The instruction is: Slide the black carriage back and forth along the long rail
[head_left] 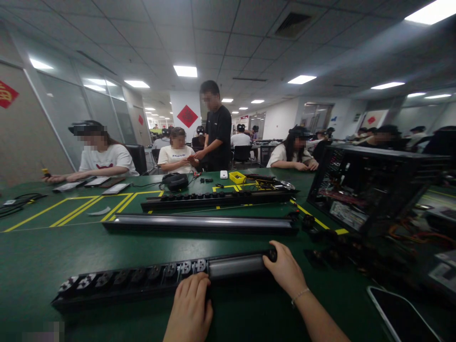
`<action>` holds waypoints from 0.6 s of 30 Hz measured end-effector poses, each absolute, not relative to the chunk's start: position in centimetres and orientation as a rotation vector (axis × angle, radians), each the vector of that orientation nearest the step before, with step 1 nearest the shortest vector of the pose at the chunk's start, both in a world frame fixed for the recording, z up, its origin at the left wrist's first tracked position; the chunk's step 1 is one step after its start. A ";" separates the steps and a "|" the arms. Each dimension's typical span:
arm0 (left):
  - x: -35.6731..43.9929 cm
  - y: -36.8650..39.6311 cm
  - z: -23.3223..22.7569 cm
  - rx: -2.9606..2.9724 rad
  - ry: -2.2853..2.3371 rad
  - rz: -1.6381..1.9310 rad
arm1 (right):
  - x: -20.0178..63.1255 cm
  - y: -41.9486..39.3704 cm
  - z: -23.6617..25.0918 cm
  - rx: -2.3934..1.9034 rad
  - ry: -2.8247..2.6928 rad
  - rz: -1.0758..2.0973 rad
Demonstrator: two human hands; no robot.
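Strip (164, 278) looks long, stiff, heavy; I see left hand (190, 308) flat mid-body, right hand (285, 270) clamped on its end.

Open mat (42, 251) left; computer case (374, 190) perhaps crowding right.

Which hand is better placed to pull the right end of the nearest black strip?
The right hand: its fingers already wrap the right end of the nearest black strip. The left hand rests at mid-length.
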State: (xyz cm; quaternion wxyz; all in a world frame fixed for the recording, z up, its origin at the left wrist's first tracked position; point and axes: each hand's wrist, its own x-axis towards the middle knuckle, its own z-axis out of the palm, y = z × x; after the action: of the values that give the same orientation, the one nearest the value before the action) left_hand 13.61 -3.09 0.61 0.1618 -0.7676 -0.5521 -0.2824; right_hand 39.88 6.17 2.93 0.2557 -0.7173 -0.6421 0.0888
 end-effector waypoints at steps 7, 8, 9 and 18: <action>13.6 -3.1 0.7 -2.186 -1.559 -0.807 | 40.5 6.6 2.5 -1.910 -1.702 0.288; 13.7 -3.1 0.7 -2.186 -1.556 -0.805 | 40.5 6.7 2.5 -1.902 -1.704 0.296; 13.6 -3.1 0.7 -2.186 -1.556 -0.802 | 40.7 6.7 2.4 -1.897 -1.702 0.300; 13.5 -3.2 0.6 -2.205 -1.564 -0.788 | 41.6 7.1 2.4 -1.955 -1.618 0.347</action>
State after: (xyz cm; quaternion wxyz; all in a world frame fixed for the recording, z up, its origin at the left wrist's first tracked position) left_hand 13.45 -3.17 0.56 0.1623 -0.7726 -0.5481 -0.2762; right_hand 41.61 7.14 2.36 0.2860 -0.7314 -0.6053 0.1299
